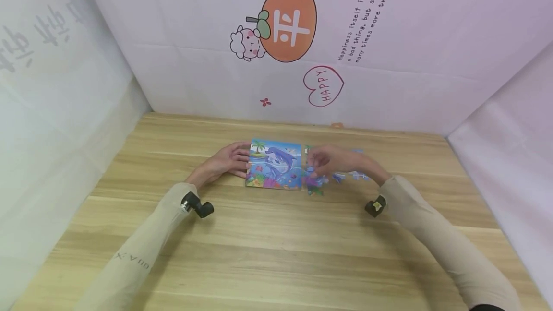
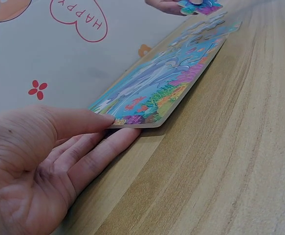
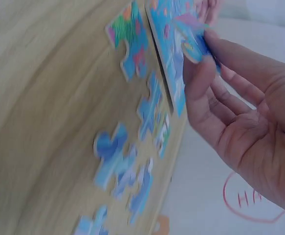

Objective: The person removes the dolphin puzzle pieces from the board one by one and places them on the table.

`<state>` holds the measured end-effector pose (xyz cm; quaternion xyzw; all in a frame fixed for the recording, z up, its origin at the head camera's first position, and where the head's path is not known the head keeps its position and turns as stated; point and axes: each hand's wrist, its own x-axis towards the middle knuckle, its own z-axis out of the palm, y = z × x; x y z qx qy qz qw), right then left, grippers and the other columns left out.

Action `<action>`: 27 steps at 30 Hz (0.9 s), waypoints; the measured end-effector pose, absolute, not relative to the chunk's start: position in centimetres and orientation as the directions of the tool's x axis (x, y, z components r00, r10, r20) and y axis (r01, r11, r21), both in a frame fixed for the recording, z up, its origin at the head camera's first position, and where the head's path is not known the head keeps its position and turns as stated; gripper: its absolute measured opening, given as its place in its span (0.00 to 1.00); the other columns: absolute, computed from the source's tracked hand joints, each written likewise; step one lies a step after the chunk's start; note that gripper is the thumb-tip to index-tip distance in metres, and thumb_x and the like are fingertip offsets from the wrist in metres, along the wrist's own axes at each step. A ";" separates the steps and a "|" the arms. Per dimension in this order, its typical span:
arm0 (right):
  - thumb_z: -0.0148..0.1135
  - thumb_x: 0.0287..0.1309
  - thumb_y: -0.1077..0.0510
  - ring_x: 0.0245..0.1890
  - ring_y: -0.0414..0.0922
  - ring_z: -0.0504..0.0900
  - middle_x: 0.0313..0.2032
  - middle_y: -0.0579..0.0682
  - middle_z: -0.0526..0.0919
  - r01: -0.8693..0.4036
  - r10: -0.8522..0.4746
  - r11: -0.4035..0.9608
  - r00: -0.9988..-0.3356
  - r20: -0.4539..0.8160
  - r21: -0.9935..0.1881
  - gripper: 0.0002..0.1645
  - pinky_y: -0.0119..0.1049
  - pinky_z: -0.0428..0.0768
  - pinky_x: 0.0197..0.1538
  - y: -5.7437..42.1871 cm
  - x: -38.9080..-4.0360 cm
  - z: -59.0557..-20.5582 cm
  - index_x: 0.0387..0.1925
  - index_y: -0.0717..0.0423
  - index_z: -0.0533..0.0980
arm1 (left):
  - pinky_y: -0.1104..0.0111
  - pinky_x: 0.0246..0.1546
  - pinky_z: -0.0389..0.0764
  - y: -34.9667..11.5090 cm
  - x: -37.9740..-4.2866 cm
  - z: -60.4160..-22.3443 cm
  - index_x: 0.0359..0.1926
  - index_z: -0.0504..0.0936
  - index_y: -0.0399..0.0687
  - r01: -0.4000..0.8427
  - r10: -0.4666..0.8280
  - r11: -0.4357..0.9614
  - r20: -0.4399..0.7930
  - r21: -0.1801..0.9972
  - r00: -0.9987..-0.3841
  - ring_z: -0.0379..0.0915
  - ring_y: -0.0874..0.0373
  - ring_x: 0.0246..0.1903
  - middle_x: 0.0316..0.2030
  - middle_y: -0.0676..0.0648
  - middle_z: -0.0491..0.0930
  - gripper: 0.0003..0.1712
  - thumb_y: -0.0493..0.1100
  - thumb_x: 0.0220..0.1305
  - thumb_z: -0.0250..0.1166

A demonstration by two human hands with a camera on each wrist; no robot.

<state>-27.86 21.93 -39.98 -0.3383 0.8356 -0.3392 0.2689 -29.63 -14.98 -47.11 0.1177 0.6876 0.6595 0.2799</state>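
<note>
A flat board with a dolphin picture lies on the wooden table. At its left edge my left hand pinches it, the thumb on top and fingers below the rim. Just right of the board, my right hand holds a jigsaw piece between thumb and fingertips, raised above the table. That piece shows blue and pink in the right wrist view. Under and around the right hand lie several loose jigsaw pieces, among them a green and orange one and a blue one; some are partly hidden by the hand.
The wooden table reaches back to a white printed cloth standing upright behind the board. White cloth also hangs at the left and right sides.
</note>
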 end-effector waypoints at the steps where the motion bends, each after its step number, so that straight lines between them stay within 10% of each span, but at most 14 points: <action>1: 0.70 0.65 0.63 0.38 0.47 0.83 0.39 0.55 0.83 -0.379 -0.747 0.542 -0.626 -0.224 -0.750 0.12 0.39 0.91 0.43 22.4 -27.8 -39.9 0.47 0.62 0.78 | 0.61 0.51 0.92 -15.0 -29.6 -47.1 0.83 0.50 0.42 -0.207 0.531 0.103 -0.230 0.973 -0.816 0.71 0.45 0.65 0.71 0.31 0.64 0.48 0.25 0.69 0.63; 11: 0.69 0.66 0.63 0.29 0.45 0.80 0.33 0.55 0.83 -0.357 -0.743 0.569 -0.610 -0.276 -0.741 0.06 0.36 0.87 0.31 26.3 -27.4 -39.9 0.42 0.61 0.80 | 0.61 0.50 0.92 -14.9 -29.8 -47.1 0.82 0.51 0.42 -0.219 0.518 0.110 -0.244 0.969 -0.820 0.72 0.44 0.65 0.70 0.32 0.65 0.48 0.25 0.68 0.63; 27: 0.73 0.58 0.66 0.34 0.43 0.81 0.33 0.48 0.83 -0.402 -0.671 0.690 -0.669 -0.321 -0.602 0.09 0.33 0.85 0.41 26.4 -25.6 -40.7 0.34 0.56 0.79 | 0.60 0.50 0.92 -15.0 -29.8 -47.4 0.82 0.51 0.42 -0.225 0.523 0.092 -0.239 0.970 -0.818 0.74 0.47 0.62 0.70 0.32 0.65 0.48 0.24 0.68 0.63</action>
